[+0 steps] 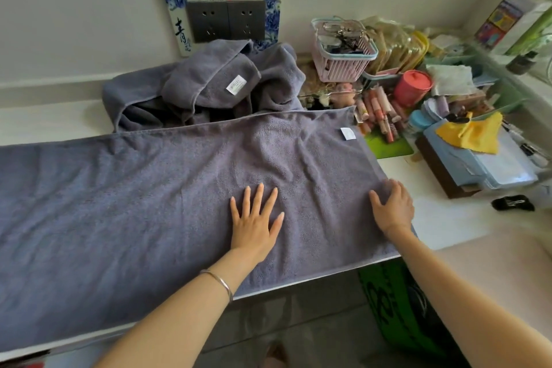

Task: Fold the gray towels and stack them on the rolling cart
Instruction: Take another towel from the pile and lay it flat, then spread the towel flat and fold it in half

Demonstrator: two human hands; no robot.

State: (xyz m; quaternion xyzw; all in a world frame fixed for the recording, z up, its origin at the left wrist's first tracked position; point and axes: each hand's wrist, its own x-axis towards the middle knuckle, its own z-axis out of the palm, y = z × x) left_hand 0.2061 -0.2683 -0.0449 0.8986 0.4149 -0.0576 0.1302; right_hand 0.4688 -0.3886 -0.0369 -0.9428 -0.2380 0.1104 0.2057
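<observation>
A large gray towel (134,203) lies spread flat across the white counter (442,218), its white label (348,133) at the far right corner. My left hand (257,218) presses flat on the towel with fingers straight and spread. At the towel's right edge my right hand (392,207) rests with its fingers curled over the hem. Behind the flat towel a heap of crumpled gray towels (209,86) sits against the wall, one showing a white tag. No rolling cart is in view.
The right side of the counter is crowded: a pink basket (340,60), a red lidded jar (412,88), several cosmetic tubes (382,113), a yellow cloth (472,133) on stacked blue items. A wall socket panel (225,21) is behind. A green bag (397,305) stands below the counter edge.
</observation>
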